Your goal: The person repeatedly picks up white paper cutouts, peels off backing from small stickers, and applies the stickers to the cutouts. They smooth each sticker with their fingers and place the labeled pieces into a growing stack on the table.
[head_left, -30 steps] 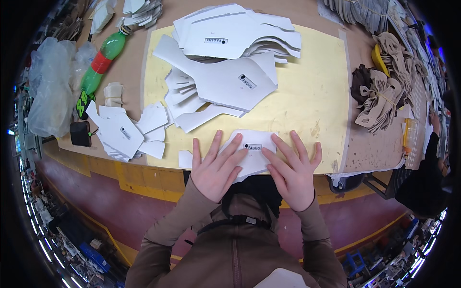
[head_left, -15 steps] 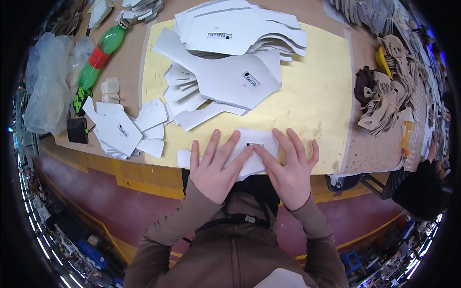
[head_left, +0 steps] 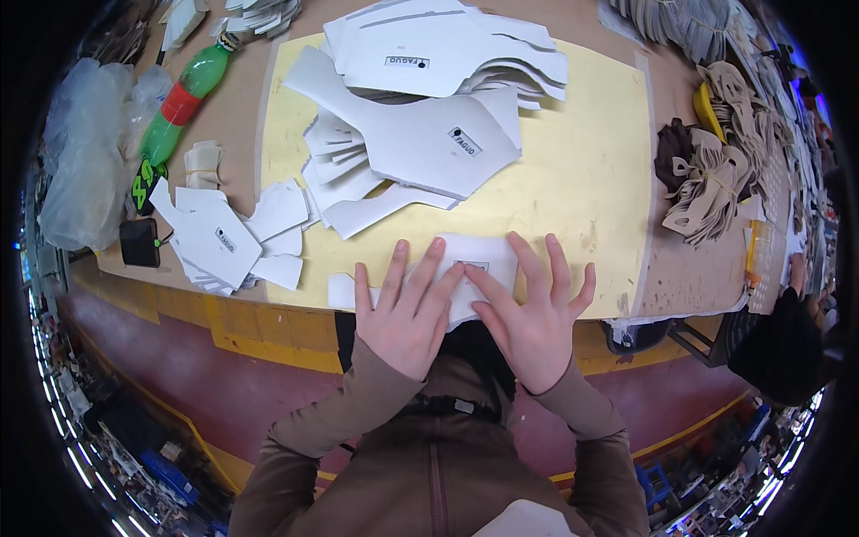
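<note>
My left hand [head_left: 405, 312] and my right hand [head_left: 531, 312] lie flat, fingers spread, on a white cut cardboard piece [head_left: 476, 257] at the near edge of a yellow cutting mat [head_left: 591, 152]. The fingertips of both hands nearly meet over a small label on the piece. Further back on the mat lies a heap of larger white cardboard shapes [head_left: 420, 125]. Neither hand grips anything.
A smaller pile of white pieces [head_left: 224, 237] sits left of the mat, with a green bottle [head_left: 174, 116], a black box [head_left: 140, 242] and clear plastic bags [head_left: 85, 152]. Stacks of brown cut parts [head_left: 716, 188] lie at the right. Another person's dark sleeve [head_left: 778, 345] is far right.
Both hands slid slightly together on the white piece; the right hand's fingers now point more toward the left hand. Nothing else moved.
</note>
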A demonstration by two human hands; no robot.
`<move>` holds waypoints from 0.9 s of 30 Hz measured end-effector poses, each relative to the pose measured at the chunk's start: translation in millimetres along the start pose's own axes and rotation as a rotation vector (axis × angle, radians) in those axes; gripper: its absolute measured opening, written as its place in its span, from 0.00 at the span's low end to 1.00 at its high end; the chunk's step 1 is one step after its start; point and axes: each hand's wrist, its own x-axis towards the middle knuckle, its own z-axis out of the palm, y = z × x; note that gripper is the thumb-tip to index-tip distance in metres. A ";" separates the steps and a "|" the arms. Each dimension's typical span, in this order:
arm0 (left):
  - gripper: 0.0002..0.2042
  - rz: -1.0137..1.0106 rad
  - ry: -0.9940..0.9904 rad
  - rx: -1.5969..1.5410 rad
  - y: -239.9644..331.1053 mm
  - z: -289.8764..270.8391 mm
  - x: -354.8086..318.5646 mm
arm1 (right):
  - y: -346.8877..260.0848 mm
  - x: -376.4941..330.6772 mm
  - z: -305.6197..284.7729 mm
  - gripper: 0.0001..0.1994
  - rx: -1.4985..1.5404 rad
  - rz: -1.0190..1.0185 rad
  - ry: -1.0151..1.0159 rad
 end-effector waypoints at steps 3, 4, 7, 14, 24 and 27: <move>0.25 -0.001 0.016 -0.004 -2.1 2.2 -0.2 | 8.0 -2.2 -3.7 0.20 0.003 -0.002 -0.031; 0.25 -0.007 0.022 -0.017 -3.1 2.9 0.0 | 11.0 -1.9 -3.7 0.20 0.014 -0.021 -0.021; 0.25 0.001 0.028 0.001 -5.2 4.0 0.1 | 16.8 -2.0 -0.9 0.20 0.036 -0.051 -0.009; 0.25 -0.019 0.031 0.020 0.9 -0.1 1.7 | 14.5 -4.2 5.9 0.20 0.048 -0.014 0.007; 0.26 0.112 0.066 -0.055 -3.0 5.7 -1.0 | 17.0 7.9 9.6 0.14 0.153 -0.020 0.094; 0.28 0.147 0.066 -0.031 -5.2 3.9 -0.8 | 19.0 14.8 9.7 0.11 0.182 -0.028 0.114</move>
